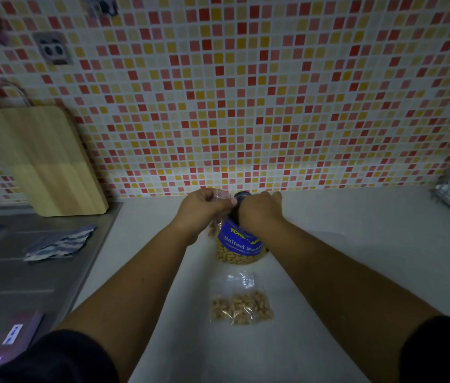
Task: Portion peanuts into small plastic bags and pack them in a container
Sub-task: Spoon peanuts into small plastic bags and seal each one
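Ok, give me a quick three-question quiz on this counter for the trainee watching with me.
1. True or false: the filled bag of peanuts lies on the counter, nearer the person than the peanut jar.
2. What does the left hand pinch? A) a clear plastic bag B) a spoon C) a lid
3. What leans against the tiled wall at the left?
Key: 1 true; 2 A; 3 the wooden cutting board.
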